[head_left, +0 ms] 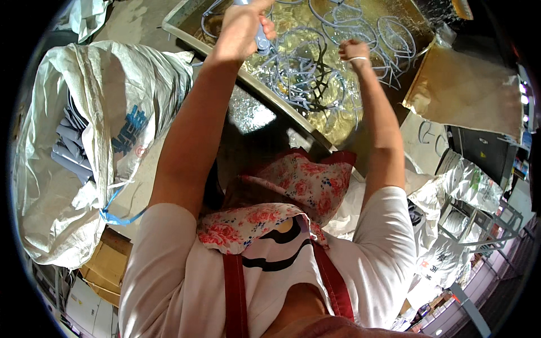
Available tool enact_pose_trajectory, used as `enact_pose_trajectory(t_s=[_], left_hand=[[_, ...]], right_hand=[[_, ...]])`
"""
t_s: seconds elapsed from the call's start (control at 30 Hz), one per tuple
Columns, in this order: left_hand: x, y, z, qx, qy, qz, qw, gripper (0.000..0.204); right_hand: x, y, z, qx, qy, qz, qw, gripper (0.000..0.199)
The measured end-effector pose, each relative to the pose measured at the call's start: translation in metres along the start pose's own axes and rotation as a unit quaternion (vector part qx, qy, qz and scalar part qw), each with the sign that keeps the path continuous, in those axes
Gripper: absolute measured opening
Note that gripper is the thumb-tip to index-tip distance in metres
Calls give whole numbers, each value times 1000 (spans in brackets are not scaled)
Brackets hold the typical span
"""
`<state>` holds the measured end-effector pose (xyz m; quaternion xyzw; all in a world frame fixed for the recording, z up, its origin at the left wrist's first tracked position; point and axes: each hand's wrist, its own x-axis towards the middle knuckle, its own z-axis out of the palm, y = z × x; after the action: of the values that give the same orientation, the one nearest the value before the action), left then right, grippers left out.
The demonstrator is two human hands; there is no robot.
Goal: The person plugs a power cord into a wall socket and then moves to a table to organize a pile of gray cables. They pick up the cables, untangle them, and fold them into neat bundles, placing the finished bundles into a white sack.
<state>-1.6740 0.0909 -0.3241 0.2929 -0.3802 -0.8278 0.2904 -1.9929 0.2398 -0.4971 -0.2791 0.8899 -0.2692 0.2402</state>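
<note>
My left hand [241, 29] is closed round a grey-blue plastic piece [262, 43] with a rounded lower end, over the near left side of a metal-rimmed tub [270, 101]. The piece's upper part runs out of the picture. My right hand [354, 51], with a white band at the wrist, is held above the water farther right. Its fingers are curled in, and what they hold, if anything, is hidden. In the shallow, yellowish water lie several grey-blue looped tubes or cords [397, 36]. A dark zigzag strip [321, 70] lies among the tangle between my hands.
A large white woven sack [141, 73], holding grey pieces [73, 143], stands at the left, with a cardboard box [106, 262] below it. A brown sheet [468, 90] juts from the tub's right side. White bags [445, 259] and a metal frame [484, 225] stand at the lower right.
</note>
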Motion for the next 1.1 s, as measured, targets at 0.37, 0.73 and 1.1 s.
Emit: enact_pose_trajectory(t_s=[0.37, 0.73, 1.1], left_hand=[[0, -35, 6, 237, 74, -75, 966, 27], [-9, -62, 26, 409, 44, 15, 912, 29], [20, -12, -4, 74, 139, 49, 986, 13]], right_hand=[[-55, -72, 51, 101, -43, 47, 993, 29], [-130, -160, -1, 113, -101, -283, 947, 52], [-181, -83, -93, -52, 129, -242, 960, 16]])
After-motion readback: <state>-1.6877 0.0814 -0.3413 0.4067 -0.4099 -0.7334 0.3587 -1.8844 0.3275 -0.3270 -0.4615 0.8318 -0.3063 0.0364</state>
